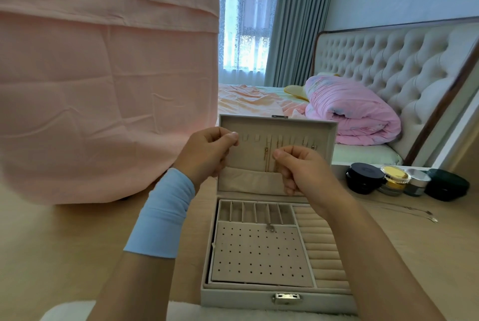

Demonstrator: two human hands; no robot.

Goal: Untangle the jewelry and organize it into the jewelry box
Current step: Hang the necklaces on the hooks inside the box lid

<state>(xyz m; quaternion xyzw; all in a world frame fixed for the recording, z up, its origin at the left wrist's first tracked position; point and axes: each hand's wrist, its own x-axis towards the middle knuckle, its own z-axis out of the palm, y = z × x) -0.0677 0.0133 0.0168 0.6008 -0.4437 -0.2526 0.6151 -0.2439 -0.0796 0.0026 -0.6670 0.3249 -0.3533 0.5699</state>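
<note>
An open grey jewelry box [259,294] stands on the wooden table in front of me, its lid [277,124] upright. Thin gold chains [266,157] hang from hooks inside the lid into a fabric pocket. My left hand [207,155] and my right hand [303,168] are raised in front of the lid, fingers curled with thumb against forefinger as if pinching a very fine chain; the chain itself is too thin to see. A small silver piece [270,228] lies at the top edge of the perforated earring panel [259,256]. Another thin necklace [414,213] lies on the table to the right.
Several small cosmetic jars [394,181] and dark cases stand at the right on the table. A pink cloth [103,74] hangs over something at the left. Behind are a bed with a rolled pink quilt [350,108] and a tufted headboard.
</note>
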